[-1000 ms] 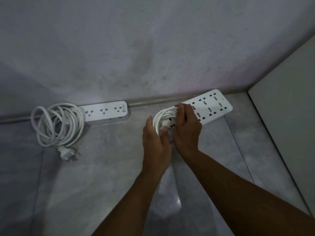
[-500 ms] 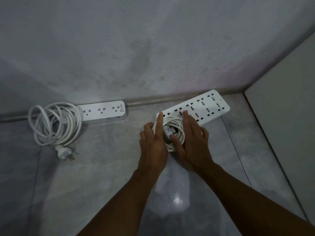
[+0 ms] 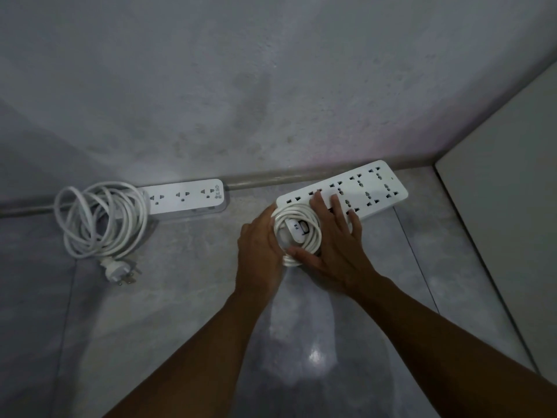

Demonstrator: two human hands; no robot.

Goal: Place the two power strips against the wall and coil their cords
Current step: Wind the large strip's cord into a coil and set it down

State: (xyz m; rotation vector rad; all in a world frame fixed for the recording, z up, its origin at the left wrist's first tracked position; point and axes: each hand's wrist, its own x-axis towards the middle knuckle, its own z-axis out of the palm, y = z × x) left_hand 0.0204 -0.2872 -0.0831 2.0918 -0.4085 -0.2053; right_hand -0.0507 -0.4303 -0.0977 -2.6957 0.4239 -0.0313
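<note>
A narrow white power strip (image 3: 184,196) lies along the foot of the wall at the left, its cord (image 3: 99,218) coiled beside it and its plug (image 3: 119,271) on the floor. A wide white power strip (image 3: 361,188) lies at an angle near the wall at the right. Its coiled cord (image 3: 297,233) rests on the floor at the strip's near end, with the plug inside the loop. My left hand (image 3: 259,245) cups the coil's left side. My right hand (image 3: 334,236) lies flat with spread fingers over the coil's right side and the strip's end.
The grey wall (image 3: 271,101) meets the tiled floor (image 3: 180,297) along a skirting ledge (image 3: 256,181). A pale panel (image 3: 506,206) stands upright at the right, close to the wide strip's far end.
My hands have lowered the small coil onto the floor and flattened around it. My right hand's fingers have spread out over the strip's end.
</note>
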